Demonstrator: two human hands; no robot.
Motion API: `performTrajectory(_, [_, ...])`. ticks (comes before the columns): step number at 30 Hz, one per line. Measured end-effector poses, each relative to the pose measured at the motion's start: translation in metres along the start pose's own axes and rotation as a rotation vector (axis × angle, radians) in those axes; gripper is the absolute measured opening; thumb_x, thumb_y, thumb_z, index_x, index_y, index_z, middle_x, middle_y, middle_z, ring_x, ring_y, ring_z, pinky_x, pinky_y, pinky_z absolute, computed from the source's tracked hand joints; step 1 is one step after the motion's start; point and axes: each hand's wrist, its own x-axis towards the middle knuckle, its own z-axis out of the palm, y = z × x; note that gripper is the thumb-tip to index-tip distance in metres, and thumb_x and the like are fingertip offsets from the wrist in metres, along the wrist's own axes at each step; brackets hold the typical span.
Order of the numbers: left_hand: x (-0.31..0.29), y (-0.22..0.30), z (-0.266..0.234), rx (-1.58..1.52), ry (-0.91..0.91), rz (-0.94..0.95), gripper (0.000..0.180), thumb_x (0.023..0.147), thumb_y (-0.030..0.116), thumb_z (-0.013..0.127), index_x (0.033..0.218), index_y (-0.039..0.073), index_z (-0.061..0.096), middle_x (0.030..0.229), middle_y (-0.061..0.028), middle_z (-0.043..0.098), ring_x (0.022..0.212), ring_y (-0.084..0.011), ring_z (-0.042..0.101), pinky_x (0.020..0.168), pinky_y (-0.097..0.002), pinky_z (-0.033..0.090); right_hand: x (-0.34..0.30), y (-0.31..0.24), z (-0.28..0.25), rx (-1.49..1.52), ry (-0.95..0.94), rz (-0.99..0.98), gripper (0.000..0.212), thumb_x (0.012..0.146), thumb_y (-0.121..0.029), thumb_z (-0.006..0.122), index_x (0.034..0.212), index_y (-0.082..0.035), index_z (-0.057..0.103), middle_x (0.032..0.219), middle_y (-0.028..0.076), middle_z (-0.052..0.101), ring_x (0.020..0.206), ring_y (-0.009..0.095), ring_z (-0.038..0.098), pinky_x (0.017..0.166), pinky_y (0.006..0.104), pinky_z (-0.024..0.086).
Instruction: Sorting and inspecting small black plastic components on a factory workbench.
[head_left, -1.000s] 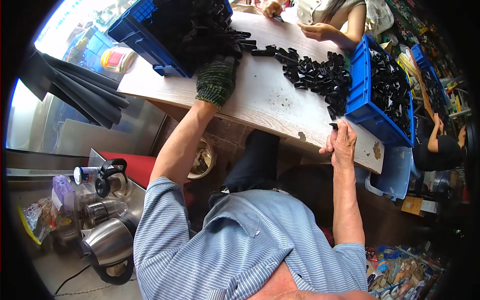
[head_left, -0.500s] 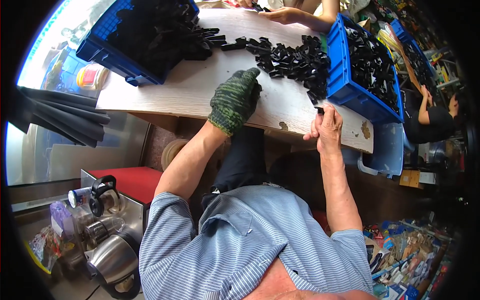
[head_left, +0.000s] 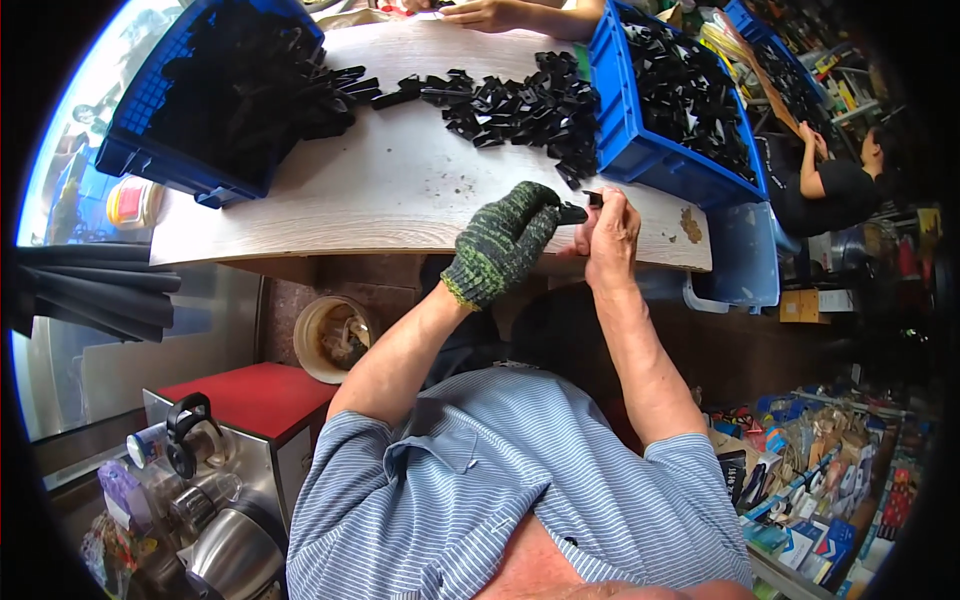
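My left hand (head_left: 503, 242), in a dark green knitted glove, is closed on a small black plastic part (head_left: 572, 214) that pokes out past its fingertips. Close beside it, my bare right hand (head_left: 612, 238) pinches another small black piece (head_left: 594, 199) between thumb and fingers. The two pieces are near each other over the front of the white table (head_left: 400, 215); whether they touch I cannot tell. Beyond my hands spreads a loose pile of black plastic parts (head_left: 525, 108). To its right stands a blue crate (head_left: 618, 105) full of similar parts.
At the left, a tilted blue crate (head_left: 160, 170) spills black parts onto the table. Another person's hand (head_left: 485, 14) is at the far edge. A bucket (head_left: 310, 345) stands below the table, near a red-topped cabinet (head_left: 235, 395). A second person (head_left: 830, 180) sits at far right.
My left hand has moved right, up to my right hand, and the black part in it now shows. The whole view has shifted somewhat, with the table contents appearing further left.
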Motion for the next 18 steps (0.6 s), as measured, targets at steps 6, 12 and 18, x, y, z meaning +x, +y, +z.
performTrajectory(6, [0.003,0.004,0.015,0.027,0.029,0.019,0.023,0.097,0.02,0.054,0.114,0.004,0.06,0.101,-0.0211,0.066,0.089,-0.0407,0.064,0.075,-0.0466,0.051,-0.001,0.006,0.0,0.007,0.065,-0.019,0.033,0.098,-0.034,0.045,0.083,-0.007,0.056,0.051,0.002,0.043,0.035,0.013,0.036,0.034,0.0293,0.033])
performTrajectory(12, [0.005,0.015,0.059,0.057,0.167,-0.059,0.033,0.096,0.022,0.057,0.123,0.003,0.056,0.111,-0.0258,0.063,0.088,-0.0403,0.065,0.072,-0.0486,0.05,0.012,0.024,-0.021,-0.291,0.007,-0.391,0.03,0.099,-0.024,0.046,0.074,-0.007,0.05,0.067,-0.001,0.042,0.064,0.008,0.036,0.06,0.029,0.035])
performTrajectory(18, [0.0,0.008,0.062,0.112,0.092,0.005,0.033,0.096,0.024,0.058,0.122,0.004,0.057,0.109,-0.0268,0.064,0.088,-0.0374,0.066,0.067,-0.0476,0.051,0.016,0.026,-0.031,-0.252,-0.005,-0.369,0.03,0.097,-0.025,0.05,0.072,-0.009,0.051,0.068,-0.003,0.045,0.063,0.008,0.038,0.058,0.0276,0.036])
